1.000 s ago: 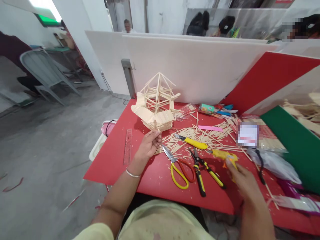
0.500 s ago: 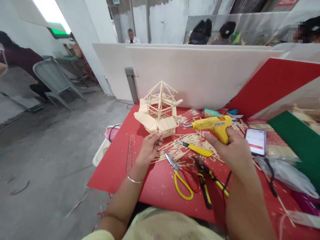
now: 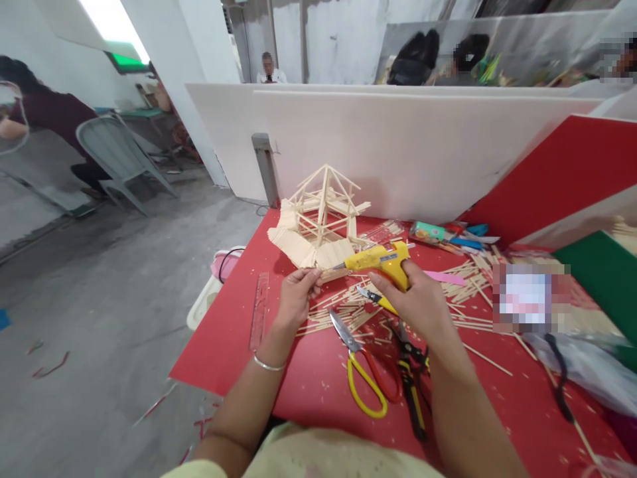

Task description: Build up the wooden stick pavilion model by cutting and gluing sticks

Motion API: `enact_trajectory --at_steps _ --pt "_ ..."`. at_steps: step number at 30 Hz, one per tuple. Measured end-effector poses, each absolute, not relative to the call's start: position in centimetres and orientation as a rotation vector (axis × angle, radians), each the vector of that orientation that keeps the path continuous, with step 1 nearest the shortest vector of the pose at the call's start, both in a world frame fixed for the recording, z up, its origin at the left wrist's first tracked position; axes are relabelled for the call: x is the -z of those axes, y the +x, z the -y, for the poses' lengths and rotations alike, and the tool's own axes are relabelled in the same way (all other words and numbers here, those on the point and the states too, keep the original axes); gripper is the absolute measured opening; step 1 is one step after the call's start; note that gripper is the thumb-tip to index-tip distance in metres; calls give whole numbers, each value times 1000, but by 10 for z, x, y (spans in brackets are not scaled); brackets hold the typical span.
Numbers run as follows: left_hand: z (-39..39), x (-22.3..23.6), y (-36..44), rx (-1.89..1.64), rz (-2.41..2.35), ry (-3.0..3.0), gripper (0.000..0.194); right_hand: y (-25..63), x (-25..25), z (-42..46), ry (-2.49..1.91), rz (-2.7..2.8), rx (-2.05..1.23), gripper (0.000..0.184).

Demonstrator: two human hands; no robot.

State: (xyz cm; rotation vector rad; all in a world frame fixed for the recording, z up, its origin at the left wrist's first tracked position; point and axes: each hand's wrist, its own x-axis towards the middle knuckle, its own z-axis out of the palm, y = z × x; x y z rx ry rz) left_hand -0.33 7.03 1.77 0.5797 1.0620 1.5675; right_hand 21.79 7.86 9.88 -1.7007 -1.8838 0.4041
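Note:
My right hand (image 3: 421, 295) is wrapped round the handle of a yellow hot glue gun (image 3: 378, 259). The gun's nozzle points left, close to the fingertips of my left hand (image 3: 297, 292). Those fingers are pinched together at the front edge of a wooden stick model (image 3: 323, 209); what is between them is too small to make out. The model is a pagoda-like frame with slatted lower roof panels and an open, pointed top. Below the gun lie loose wooden sticks (image 3: 343, 302) and a yellow-handled cutter (image 3: 371, 295), partly hidden by my right hand.
On the red tabletop (image 3: 318, 385) lie scissors (image 3: 365, 372), black-and-yellow pliers (image 3: 411, 392) and a clear ruler (image 3: 259, 312). A phone (image 3: 525, 295) and a plastic bag (image 3: 587, 372) are on the right. A white board (image 3: 398, 146) stands behind; people sit beyond it.
My right hand has brought the glue gun left and slightly down, so its nozzle is now near my left fingertips. My left hand stays pinched at the model's front edge.

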Motion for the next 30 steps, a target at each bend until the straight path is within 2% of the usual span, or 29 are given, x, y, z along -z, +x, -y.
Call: enact_trajectory --at_steps 9,30 --pt "-72 -20 1 -1579 -945 375 32 211 -91 -84 -1660 1887 -453 58" --pt "-63 -12 5 -1594 -993 507 32 192 -74 -85 -1670 1866 -366 60"
